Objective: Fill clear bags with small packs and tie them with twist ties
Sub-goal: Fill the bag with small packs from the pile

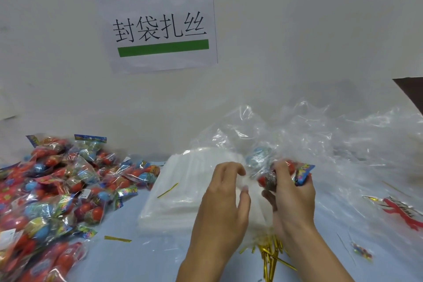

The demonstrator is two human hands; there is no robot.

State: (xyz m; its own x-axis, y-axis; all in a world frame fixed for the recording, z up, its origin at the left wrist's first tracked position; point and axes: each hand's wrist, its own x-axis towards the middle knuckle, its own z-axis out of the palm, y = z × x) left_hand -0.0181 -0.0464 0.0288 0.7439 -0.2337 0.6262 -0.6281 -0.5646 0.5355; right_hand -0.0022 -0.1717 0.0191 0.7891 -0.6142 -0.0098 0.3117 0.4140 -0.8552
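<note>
While my right hand [289,192] clenches a small pack [283,175], my left hand [225,192] pinches the mouth of a clear bag [248,182] just beside it, over the worktop's [148,256] near edge. Its mouth lies directly left of the pack, so my right hand is nearer and should push leftward.

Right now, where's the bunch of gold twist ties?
In the head view, the twist ties lie low and right of centre on the table, just under the right hand and in front of the bag stack.
</note>
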